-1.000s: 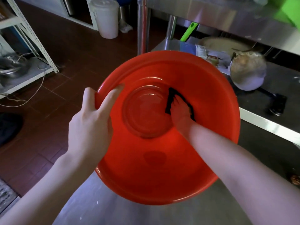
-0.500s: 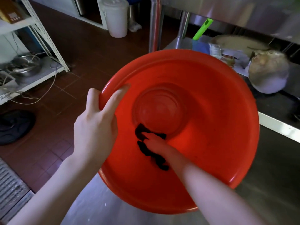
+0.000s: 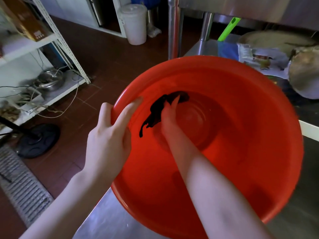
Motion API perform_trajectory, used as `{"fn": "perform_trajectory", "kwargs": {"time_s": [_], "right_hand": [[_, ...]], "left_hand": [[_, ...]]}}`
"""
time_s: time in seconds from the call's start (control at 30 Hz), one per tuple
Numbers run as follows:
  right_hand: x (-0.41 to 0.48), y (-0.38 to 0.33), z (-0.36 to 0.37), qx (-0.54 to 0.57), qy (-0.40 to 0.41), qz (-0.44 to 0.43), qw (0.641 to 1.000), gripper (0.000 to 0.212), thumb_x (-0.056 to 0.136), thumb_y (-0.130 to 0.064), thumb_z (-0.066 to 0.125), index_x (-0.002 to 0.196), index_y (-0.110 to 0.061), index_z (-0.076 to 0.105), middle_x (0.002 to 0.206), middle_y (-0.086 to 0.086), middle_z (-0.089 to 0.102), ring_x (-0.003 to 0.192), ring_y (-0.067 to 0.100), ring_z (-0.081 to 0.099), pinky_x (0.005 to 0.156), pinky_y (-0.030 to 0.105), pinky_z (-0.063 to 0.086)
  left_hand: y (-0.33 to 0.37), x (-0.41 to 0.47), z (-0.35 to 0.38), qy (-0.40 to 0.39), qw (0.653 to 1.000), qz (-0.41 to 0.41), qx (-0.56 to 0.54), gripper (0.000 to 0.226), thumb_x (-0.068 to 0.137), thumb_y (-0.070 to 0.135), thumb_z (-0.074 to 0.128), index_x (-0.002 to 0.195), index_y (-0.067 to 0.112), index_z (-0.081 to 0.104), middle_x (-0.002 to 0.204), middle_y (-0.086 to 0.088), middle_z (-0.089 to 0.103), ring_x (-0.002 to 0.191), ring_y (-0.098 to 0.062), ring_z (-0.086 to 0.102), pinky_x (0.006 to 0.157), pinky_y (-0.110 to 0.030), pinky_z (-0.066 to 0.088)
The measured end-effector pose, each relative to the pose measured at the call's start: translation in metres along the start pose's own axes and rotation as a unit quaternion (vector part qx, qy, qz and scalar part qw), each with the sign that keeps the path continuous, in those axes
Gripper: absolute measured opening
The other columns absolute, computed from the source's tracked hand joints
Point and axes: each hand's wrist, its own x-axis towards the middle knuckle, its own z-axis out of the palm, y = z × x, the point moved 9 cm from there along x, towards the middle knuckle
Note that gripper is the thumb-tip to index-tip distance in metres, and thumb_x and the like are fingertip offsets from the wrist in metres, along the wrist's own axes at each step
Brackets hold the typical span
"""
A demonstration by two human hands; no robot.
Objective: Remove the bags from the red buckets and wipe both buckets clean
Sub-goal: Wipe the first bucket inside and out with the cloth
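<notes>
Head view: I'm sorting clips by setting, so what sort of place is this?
Likely a commercial kitchen's back area: the red bucket is held over a stainless steel worktable, a metal drain grate runs along the tiled floor, and white slotted shelving holds a metal pot.

txt: none legible | box point(image 3: 25, 19) label: blurred | packet point(image 3: 255, 54) print: too small

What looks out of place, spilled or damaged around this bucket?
Nothing stands out. The red bucket is tilted toward the camera, but the left hand grips its rim and the right hand presses a dark cloth on the inner wall. No spill, crack or bag shows.
</notes>
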Motion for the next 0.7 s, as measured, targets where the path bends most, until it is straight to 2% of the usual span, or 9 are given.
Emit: {"fn": "perform_trajectory", "kwargs": {"time_s": [0.07,0.13,0.23,0.3,0.37,0.47,0.53,0.6,0.7], "right_hand": [[0.002,-0.001,-0.001,-0.028,-0.003,-0.021,0.999,0.066,0.100,-0.001,0.040,0.154,-0.016,0.006,0.158,0.013,0.022,0.141,0.023,0.033,0.114,0.029,0.027],[-0.005,0.012,0.004,-0.097,-0.054,-0.025,0.994,0.067,0.099,0.000,0.042,0.154,-0.014,0.007,0.159,0.012,0.019,0.144,0.023,0.027,0.118,0.033,0.022],[-0.041,0.060,0.001,-0.285,-0.191,-0.016,0.939,0.062,0.100,-0.006,0.042,0.154,-0.015,0.014,0.160,0.009,0.016,0.147,0.020,0.017,0.119,0.030,0.014],[-0.055,0.089,-0.021,-0.439,-0.253,-0.029,0.862,0.057,0.100,-0.008,0.041,0.153,-0.014,0.023,0.160,0.009,0.021,0.147,0.020,0.021,0.119,0.028,0.013],[-0.058,0.099,-0.046,-0.579,-0.301,-0.027,0.758,0.053,0.099,-0.012,0.044,0.150,-0.013,0.031,0.156,0.012,0.031,0.143,0.024,0.031,0.117,0.031,0.021],[-0.059,0.092,-0.081,-0.748,-0.338,-0.017,0.571,0.045,0.095,-0.020,0.051,0.139,-0.020,0.045,0.143,0.014,0.049,0.130,0.032,0.048,0.106,0.041,0.039],[-0.061,0.081,-0.101,-0.833,-0.326,-0.039,0.445,0.039,0.093,-0.020,0.050,0.132,-0.024,0.050,0.136,0.011,0.055,0.126,0.033,0.050,0.102,0.045,0.038],[-0.061,0.066,-0.113,-0.875,-0.313,-0.060,0.365,0.037,0.093,-0.017,0.049,0.129,-0.025,0.054,0.135,0.007,0.055,0.127,0.030,0.049,0.102,0.046,0.035],[-0.052,0.032,-0.110,-0.905,-0.274,-0.118,0.304,0.033,0.096,-0.015,0.046,0.124,-0.025,0.059,0.132,0.004,0.057,0.128,0.028,0.047,0.105,0.043,0.032]], "left_hand": [[0.004,-0.002,-0.001,0.006,1.000,0.005,0.002,0.078,0.077,-0.010,0.059,0.141,0.032,0.044,0.097,-0.007,0.036,0.051,-0.027,0.039,0.043,-0.034,0.045],[0.007,-0.003,0.000,0.009,1.000,0.006,0.004,0.079,0.076,-0.010,0.059,0.141,0.032,0.044,0.096,-0.006,0.035,0.051,-0.024,0.037,0.043,-0.031,0.043],[0.006,-0.001,0.001,0.003,1.000,-0.003,0.003,0.077,0.077,-0.008,0.059,0.141,0.032,0.044,0.099,-0.008,0.036,0.052,-0.026,0.039,0.045,-0.034,0.045],[0.005,0.001,-0.001,0.001,1.000,-0.013,0.002,0.075,0.078,-0.007,0.058,0.142,0.031,0.045,0.100,-0.009,0.037,0.053,-0.027,0.041,0.047,-0.036,0.046],[0.006,0.002,-0.001,-0.002,1.000,-0.014,0.005,0.073,0.081,-0.005,0.057,0.142,0.031,0.044,0.100,-0.011,0.038,0.053,-0.028,0.042,0.047,-0.036,0.046],[0.007,0.000,-0.001,-0.005,1.000,-0.024,0.008,0.071,0.083,-0.002,0.056,0.144,0.033,0.042,0.102,-0.013,0.037,0.052,-0.029,0.041,0.048,-0.039,0.047],[0.010,-0.003,-0.002,-0.004,0.999,-0.032,0.013,0.072,0.084,-0.003,0.056,0.144,0.033,0.042,0.102,-0.013,0.037,0.050,-0.029,0.040,0.047,-0.040,0.046],[0.012,-0.003,-0.002,-0.004,0.999,-0.033,0.017,0.073,0.083,-0.004,0.056,0.144,0.033,0.042,0.101,-0.014,0.036,0.048,-0.028,0.038,0.045,-0.039,0.045],[0.011,-0.002,-0.001,-0.008,0.999,-0.039,0.015,0.075,0.082,-0.005,0.057,0.145,0.033,0.041,0.102,-0.016,0.037,0.049,-0.029,0.039,0.046,-0.040,0.046]]}}
